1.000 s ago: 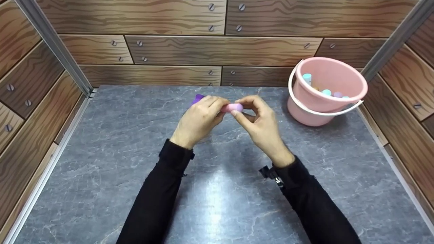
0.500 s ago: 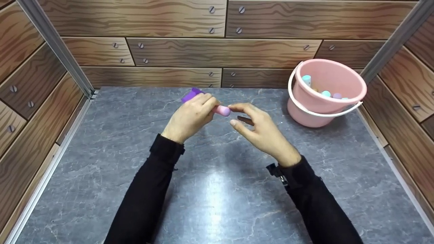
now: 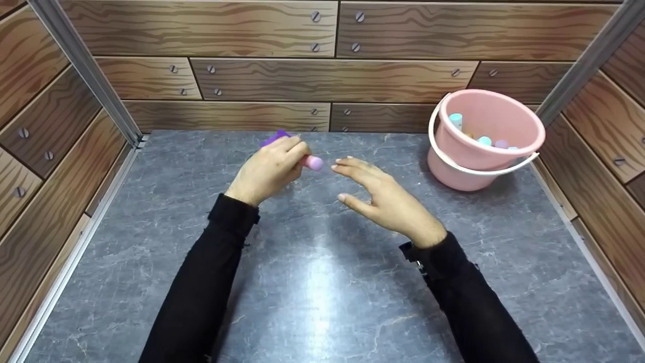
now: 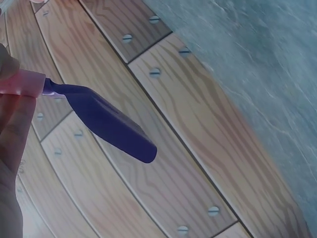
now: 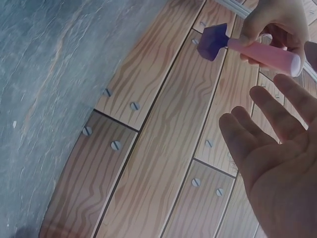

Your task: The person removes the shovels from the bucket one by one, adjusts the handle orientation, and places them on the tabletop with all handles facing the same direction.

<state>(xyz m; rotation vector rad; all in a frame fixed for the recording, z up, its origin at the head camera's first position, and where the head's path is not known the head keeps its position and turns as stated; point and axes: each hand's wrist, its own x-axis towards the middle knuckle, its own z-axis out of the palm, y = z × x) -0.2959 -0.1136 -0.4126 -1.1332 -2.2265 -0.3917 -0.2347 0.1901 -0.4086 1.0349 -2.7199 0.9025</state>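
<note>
A toy shovel (image 3: 313, 162) with a pink handle and a purple blade (image 4: 110, 123) is held off the tabletop by my left hand (image 3: 272, 167). The left fingers curl round the handle, and its rounded lilac end pokes out toward the right. Much of the blade is hidden behind the hand in the head view, but the right wrist view shows the whole purple blade (image 5: 213, 42). My right hand (image 3: 390, 197) hovers a short way to the right of the handle's end, apart from it, with fingers extended and thumb spread.
A pink bucket (image 3: 461, 176) with a white handle stands at the back right, with several light-blue, lilac and yellowish things inside. Wood-patterned panels (image 3: 262, 78) wall in the grey marbled tabletop (image 3: 166, 242) at the back and both sides.
My right hand has let go of the handle's end and spread its fingers. My left hand has moved left with the toy shovel.
</note>
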